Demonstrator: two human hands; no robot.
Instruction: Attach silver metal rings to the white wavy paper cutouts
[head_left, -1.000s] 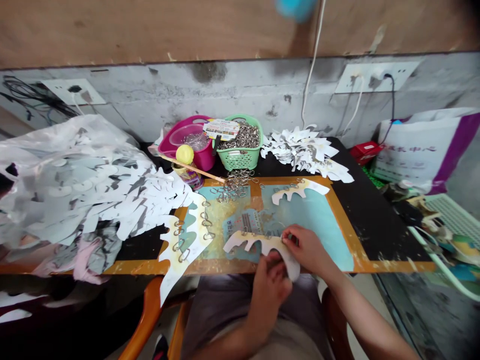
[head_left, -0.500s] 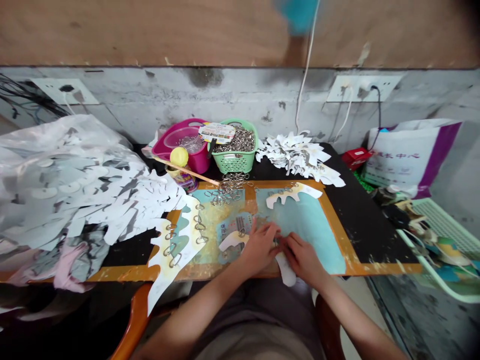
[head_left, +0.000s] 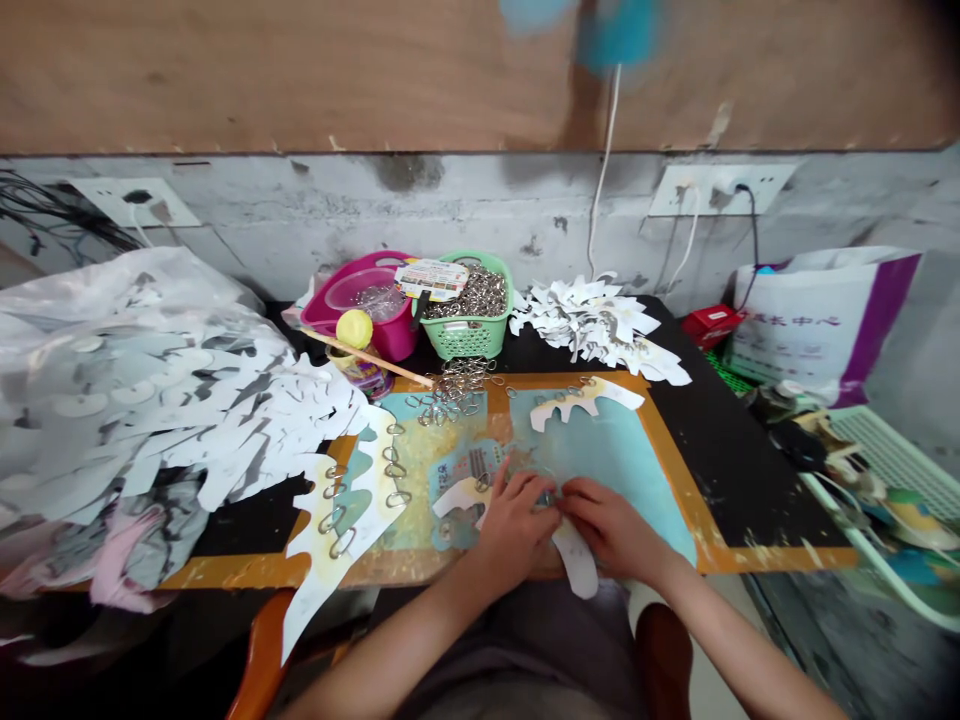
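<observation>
In front of me a white scalloped cut-out [head_left: 576, 560] passes under both hands. Its left end shows beside my left hand [head_left: 517, 520], with a metal ring on it. Fingers curled, my left hand presses the cut-out against the work surface. My right hand [head_left: 611, 525] is closed at the cut-out's edge, its fingertips meeting the left hand's near a small metal ring [head_left: 553, 490], partly hidden. To the left lie two yellow-smeared cut-outs [head_left: 330, 520] with a row of metal rings along each. Another ringed cut-out [head_left: 585, 402] rests behind my hands.
Loose rings [head_left: 457, 385] lie before a green basket [head_left: 469, 338] full of rings and a pink basket [head_left: 397, 340]. A stick [head_left: 375, 358] leans across a small jar [head_left: 360, 375]. White cut-outs are heaped in a plastic bag [head_left: 187, 390] at left and in a pile [head_left: 592, 315] behind.
The view has tilted slightly upward, so the table sits lower. Both hands stay together on the cut-out, with the right fingers shifted a little.
</observation>
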